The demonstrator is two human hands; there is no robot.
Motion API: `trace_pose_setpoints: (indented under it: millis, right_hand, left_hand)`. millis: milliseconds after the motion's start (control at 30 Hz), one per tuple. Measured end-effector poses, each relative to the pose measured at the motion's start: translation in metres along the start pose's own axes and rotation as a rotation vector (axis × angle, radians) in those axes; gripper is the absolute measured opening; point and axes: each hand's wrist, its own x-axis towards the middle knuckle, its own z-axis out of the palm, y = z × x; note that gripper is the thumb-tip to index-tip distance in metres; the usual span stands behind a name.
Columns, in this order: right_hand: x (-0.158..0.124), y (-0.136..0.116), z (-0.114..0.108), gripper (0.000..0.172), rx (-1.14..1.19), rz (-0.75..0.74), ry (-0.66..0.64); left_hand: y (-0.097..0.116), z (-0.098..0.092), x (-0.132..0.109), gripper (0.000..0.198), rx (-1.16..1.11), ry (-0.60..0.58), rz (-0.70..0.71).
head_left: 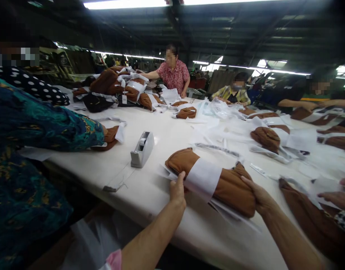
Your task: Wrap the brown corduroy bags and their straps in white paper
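Note:
A folded brown fabric bundle [231, 187] lies on the white table top [161, 150] right in front of me. A white paper band [203, 178] wraps its middle, and loose white paper sticks out beneath it. My left hand [178, 191] grips the bundle at the near end of the band, thumb on top and fingers hidden underneath. My right hand [259, 197] holds the bundle's other end, fingers pressed over the brown fabric.
A grey tape dispenser [142, 149] stands left of the bundle. Co-workers' arms [48, 131] and hands [336, 198] reach in at both sides. Several banded brown bundles [266, 138], white paper sheets and clear plastic [217, 108] lie across the table, with a heap [116, 88] at the far end.

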Motion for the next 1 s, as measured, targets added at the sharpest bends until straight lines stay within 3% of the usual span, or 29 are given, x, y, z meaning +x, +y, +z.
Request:
trace_pose_setpoints:
  millis: [100, 167, 267, 300, 367, 500, 667, 767, 867, 933, 1000]
  right_hand:
    - [-0.026, 0.016, 0.011, 0.072, -0.16, 0.003, 0.191]
    - [-0.05, 0.022, 0.021, 0.071, -0.296, -0.205, 0.311]
    - [-0.086, 0.039, 0.046, 0.048, -0.596, -0.756, 0.21]
    - [-0.094, 0.048, 0.056, 0.049, -0.705, -0.885, 0.152]
    - [-0.104, 0.066, 0.074, 0.057, -0.871, -0.998, 0.099]
    - [-0.103, 0.078, 0.09, 0.056, -1.001, -0.993, 0.168]
    - [-0.105, 0.026, 0.082, 0.066, -0.867, -0.96, 0.336]
    - [-0.103, -0.016, 0.076, 0.065, -0.689, -0.854, 0.342]
    - [-0.089, -0.049, 0.064, 0.051, -0.352, -0.599, 0.198]
    - [-0.076, -0.064, 0.05, 0.053, -0.033, -0.528, 0.124]
    - [-0.062, -0.07, 0.031, 0.062, 0.062, -0.585, 0.066]
  left_hand:
    - [-0.025, -0.018, 0.014, 0.041, 0.022, 0.039, 0.024]
    - [-0.033, -0.024, 0.017, 0.042, 0.023, 0.022, 0.037]
    - [-0.038, -0.027, 0.017, 0.045, 0.022, 0.004, 0.05]
    - [-0.039, -0.027, 0.017, 0.046, 0.025, 0.003, 0.051]
    - [-0.04, -0.027, 0.016, 0.047, 0.035, 0.005, 0.053]
    - [-0.036, -0.023, 0.014, 0.048, 0.028, 0.006, 0.07]
    - [-0.012, 0.0, -0.002, 0.045, 0.023, -0.079, 0.209]
    - [0.011, 0.021, -0.017, 0.042, 0.078, -0.226, 0.419]
    - [0.044, 0.048, -0.034, 0.034, 0.262, -0.278, 0.653]
    - [0.069, 0.068, -0.048, 0.032, 0.492, -0.24, 0.885]
    - [0.09, 0.087, -0.062, 0.031, 0.771, -0.271, 1.223]
